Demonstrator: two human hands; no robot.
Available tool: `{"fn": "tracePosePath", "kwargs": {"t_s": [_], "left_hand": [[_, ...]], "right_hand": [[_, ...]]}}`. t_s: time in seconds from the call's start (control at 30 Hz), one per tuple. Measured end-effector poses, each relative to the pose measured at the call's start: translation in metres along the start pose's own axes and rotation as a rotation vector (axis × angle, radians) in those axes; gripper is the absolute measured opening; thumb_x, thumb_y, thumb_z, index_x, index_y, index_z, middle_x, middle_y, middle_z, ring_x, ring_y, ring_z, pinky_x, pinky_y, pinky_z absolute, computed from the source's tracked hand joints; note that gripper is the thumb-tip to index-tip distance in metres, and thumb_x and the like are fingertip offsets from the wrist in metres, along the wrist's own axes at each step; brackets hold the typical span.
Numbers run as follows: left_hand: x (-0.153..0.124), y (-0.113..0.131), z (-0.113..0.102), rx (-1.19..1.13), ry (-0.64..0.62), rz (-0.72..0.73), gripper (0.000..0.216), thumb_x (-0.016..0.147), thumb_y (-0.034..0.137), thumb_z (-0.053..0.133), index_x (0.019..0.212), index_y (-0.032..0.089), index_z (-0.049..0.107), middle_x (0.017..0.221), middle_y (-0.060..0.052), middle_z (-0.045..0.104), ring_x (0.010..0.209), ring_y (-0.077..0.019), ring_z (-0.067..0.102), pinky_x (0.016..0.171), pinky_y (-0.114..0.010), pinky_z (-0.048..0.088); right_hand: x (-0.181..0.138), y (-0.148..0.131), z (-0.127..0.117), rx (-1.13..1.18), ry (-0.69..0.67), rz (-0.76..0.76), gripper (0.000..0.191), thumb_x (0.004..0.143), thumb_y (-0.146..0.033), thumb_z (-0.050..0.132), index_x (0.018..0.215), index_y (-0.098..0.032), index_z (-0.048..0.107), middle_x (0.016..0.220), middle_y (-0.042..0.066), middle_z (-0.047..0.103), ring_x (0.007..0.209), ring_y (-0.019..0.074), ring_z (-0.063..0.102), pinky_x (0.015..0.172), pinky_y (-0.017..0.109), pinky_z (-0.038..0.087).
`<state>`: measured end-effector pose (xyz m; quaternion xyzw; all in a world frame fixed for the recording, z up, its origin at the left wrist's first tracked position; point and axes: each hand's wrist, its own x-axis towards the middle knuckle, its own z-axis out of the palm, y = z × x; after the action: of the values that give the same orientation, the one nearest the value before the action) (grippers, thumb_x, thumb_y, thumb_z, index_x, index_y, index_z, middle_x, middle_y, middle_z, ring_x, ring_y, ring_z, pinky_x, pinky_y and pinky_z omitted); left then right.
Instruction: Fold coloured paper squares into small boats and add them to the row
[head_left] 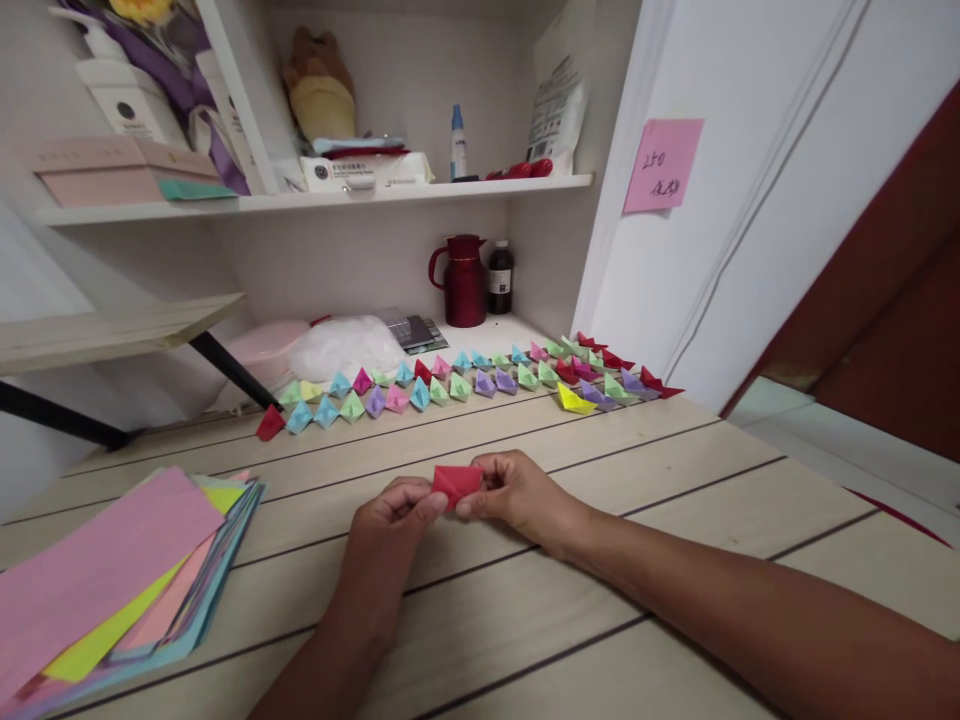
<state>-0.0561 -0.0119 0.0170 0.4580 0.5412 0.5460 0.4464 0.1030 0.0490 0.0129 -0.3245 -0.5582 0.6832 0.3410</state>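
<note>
At centre frame, left hand (390,515) and right hand (517,492) pinched a folded red paper (456,483) above the surface (675,470); uneven pressure risked crooked creases.

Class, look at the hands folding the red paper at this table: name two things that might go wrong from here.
1. The red paper is pinched only at its edges by the left hand and right hand, so a fold may slip crooked.
2. The stack of coloured sheets seems to overhang the table edge; a stray elbow might push it off.
</note>
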Motion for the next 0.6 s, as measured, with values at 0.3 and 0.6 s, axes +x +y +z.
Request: {"fn": "tracePosePath", "kwargs": {"t_s": [0.3,0.6], "left_hand": [[-0.001,-0.008,0.001,-0.17,-0.047,-0.065,0.018,0.073,0.034,0.071,0.08,0.017,0.071,0.084,-0.004,0.069,0.085,-0.0192,0.059,0.089,-0.036,0.043],[0.003,-0.009,0.003,0.261,0.078,0.205,0.009,0.072,0.028,0.066,0.075,0.02,0.068,0.101,-0.007,0.061,0.099,-0.0229,0.058,0.091,-0.038,0.045]], "right_hand": [[0.001,0.002,-0.007,-0.048,-0.056,-0.12,0.035,0.056,-0.03,0.085,0.074,-0.015,0.06,0.067,-0.005,0.058,0.062,0.0093,0.049,0.06,0.021,0.036],[0.0,0.004,-0.013,-0.587,0.123,-0.468,0.019,0.077,-0.025,0.067,0.069,-0.018,0.052,0.073,-0.001,0.061,0.069,0.0139,0.053,0.068,0.027,0.036]]}}
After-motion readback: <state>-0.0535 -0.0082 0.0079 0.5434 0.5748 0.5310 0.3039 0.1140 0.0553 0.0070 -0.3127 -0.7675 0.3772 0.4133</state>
